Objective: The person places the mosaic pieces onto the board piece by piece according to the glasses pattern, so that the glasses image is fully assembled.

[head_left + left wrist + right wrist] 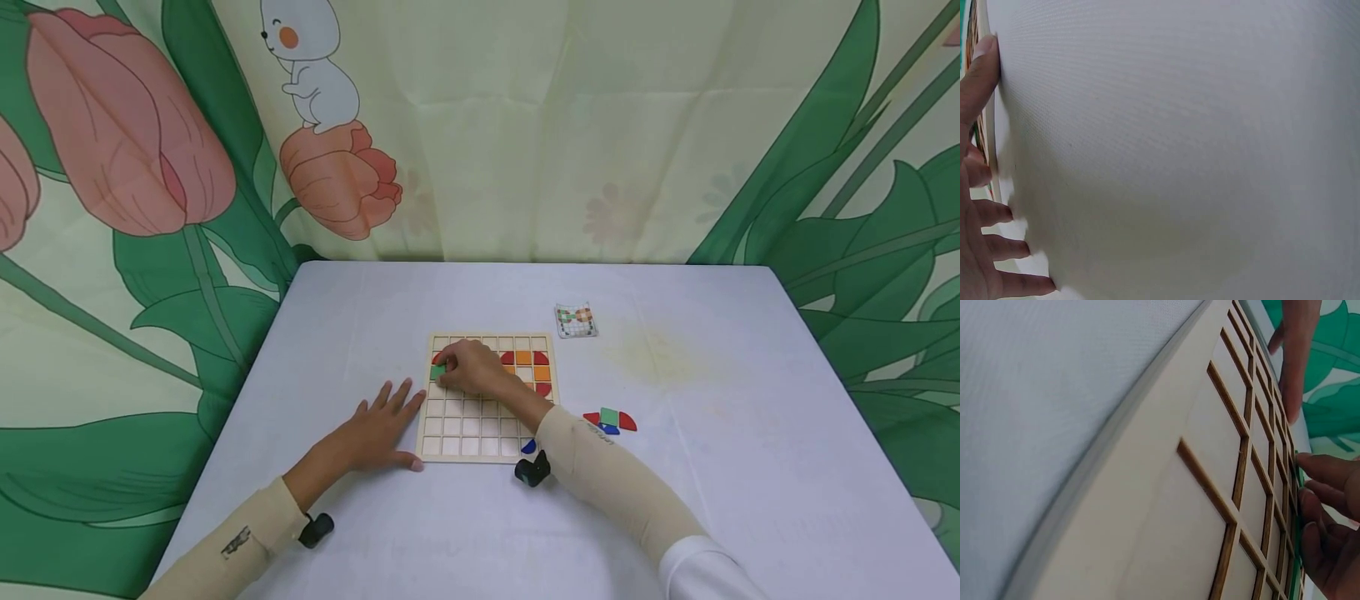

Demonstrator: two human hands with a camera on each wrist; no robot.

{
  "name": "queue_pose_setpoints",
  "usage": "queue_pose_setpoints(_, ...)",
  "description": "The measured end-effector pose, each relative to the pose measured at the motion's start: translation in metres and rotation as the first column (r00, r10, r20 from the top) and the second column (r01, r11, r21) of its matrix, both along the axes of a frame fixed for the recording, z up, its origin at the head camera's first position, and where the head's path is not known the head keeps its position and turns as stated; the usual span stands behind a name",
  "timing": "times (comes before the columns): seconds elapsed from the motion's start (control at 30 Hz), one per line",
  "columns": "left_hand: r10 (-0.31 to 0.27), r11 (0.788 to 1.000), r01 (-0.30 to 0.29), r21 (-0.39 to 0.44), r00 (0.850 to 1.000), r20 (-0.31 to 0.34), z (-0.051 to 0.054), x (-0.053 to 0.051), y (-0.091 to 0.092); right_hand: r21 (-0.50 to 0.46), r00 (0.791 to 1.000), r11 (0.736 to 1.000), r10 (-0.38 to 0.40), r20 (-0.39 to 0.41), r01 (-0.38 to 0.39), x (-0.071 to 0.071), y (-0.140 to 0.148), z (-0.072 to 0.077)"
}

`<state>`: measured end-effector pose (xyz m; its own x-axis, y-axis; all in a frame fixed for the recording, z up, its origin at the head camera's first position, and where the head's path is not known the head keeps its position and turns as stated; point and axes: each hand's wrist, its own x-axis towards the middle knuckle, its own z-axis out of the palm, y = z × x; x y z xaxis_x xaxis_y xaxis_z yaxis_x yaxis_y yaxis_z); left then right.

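Observation:
A square wooden grid board point(469, 450) lies on the white table. Over its upper left part, my right hand point(476, 368) pinches a small green tile point(1300, 467) between thumb and fingertips. A green square tile point(437, 373) shows beside those fingertips, with part of a red tile point(437, 358) above it. My left hand point(378, 432) rests flat with fingers spread, touching the board's left edge. Orange tiles point(523, 357) and red tiles point(543, 389) fill cells at the board's upper right. Some cells are hidden beneath my right hand and forearm.
Right of the board lie loose tiles: a green square point(609, 417), a blue piece point(610, 430) and red pieces point(627, 422). A blue rounded tile point(528, 447) is at the board's lower right corner. A small patterned card point(576, 320) lies beyond the board's upper right corner.

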<state>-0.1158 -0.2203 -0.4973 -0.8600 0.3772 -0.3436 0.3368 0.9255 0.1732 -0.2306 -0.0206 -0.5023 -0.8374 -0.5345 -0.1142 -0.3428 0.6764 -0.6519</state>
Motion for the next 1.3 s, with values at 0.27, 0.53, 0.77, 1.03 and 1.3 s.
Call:
queue_pose_setpoints(0.27, 0.003, 1.000, -0.003, 0.003, 1.000, -0.002, -0.001, 0.000, -0.001, 0.002, 1.000, 1.000, -0.003, 0.003, 0.003, 0.000, 0.000, 0.002)
queue_pose_setpoints(0.53, 0.000, 1.000, 0.000, 0.018, 1.000, 0.004, 0.000, 0.000, -0.002, 0.044, 0.999, 0.999, 0.022, -0.049, -0.020, 0.000, -0.003, 0.006)
queue_pose_setpoints(0.77, 0.002, 1.000, -0.002, 0.020, 1.000, 0.008, 0.000, 0.000, -0.002, 0.042, 0.998, 0.998, 0.044, -0.037, -0.042, 0.002, -0.001, 0.010)
queue_pose_setpoints(1.03, 0.009, 1.000, -0.009, -0.004, 1.000, -0.001, -0.003, -0.001, -0.001, -0.052, 0.989, 0.988, 0.150, 0.018, -0.149, -0.001, 0.020, 0.012)
queue_pose_setpoints(1.3, 0.023, 1.000, -0.023, -0.008, 1.000, 0.001, -0.004, -0.001, 0.001, -0.172, 0.983, 0.971, 0.176, 0.059, -0.163, -0.002, 0.062, 0.018)
